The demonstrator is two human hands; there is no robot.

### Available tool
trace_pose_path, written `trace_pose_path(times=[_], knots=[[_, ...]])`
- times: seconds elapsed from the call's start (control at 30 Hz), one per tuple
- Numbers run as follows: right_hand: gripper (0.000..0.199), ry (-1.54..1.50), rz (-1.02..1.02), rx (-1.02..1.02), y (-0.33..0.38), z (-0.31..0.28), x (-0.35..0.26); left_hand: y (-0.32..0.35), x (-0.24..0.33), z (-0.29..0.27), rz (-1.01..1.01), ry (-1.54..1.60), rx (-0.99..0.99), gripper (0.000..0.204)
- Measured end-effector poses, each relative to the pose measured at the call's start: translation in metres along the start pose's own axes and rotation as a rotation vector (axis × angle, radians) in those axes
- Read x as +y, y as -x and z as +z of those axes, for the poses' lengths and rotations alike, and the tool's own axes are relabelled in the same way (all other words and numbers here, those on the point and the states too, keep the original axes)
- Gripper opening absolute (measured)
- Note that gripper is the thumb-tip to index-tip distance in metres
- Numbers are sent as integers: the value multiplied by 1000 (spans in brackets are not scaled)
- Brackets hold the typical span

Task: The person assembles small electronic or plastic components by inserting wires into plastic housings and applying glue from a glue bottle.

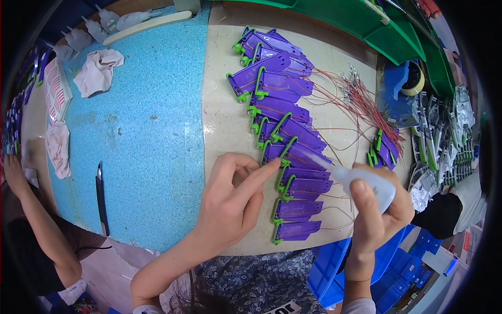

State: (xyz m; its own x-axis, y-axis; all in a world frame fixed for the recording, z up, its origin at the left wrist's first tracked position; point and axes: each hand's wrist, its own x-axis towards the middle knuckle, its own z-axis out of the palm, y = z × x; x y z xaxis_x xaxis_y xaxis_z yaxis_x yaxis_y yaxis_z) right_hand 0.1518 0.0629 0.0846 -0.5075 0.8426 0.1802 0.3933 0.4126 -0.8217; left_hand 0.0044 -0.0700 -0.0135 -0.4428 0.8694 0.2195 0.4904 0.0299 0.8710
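My right hand (376,220) is wrapped round a translucent white squeeze bottle (374,188), its thumb on the bottle's side. The bottle's thin nozzle points left, over a purple plastic part with a green edge (306,155) in the row before me. My left hand (227,199) reaches in from the left with its index finger stretched out and the tip at that part's green edge. Its other fingers are bent, with nothing visible in them. Several similar purple parts (299,210) lie overlapping in a column, with thin red wires (334,149) running off to the right.
A blue speckled mat (151,136) covers the table's left side, bearing a black craft knife (100,199) and a crumpled cloth (99,72). More squeeze bottles (78,39) stand far left. A green bin (361,23) edges the back. Another person's arm (39,220) is at left.
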Motion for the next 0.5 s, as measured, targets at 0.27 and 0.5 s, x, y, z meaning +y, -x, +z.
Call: trace_pose_path(times=[0.27, 0.5], knots=[[23, 152, -107, -206, 2, 11, 6, 10, -3, -9, -91, 68, 161, 25], [24, 131, -88, -190, 0, 14, 10, 8, -4, -8, -68, 75, 155, 28]])
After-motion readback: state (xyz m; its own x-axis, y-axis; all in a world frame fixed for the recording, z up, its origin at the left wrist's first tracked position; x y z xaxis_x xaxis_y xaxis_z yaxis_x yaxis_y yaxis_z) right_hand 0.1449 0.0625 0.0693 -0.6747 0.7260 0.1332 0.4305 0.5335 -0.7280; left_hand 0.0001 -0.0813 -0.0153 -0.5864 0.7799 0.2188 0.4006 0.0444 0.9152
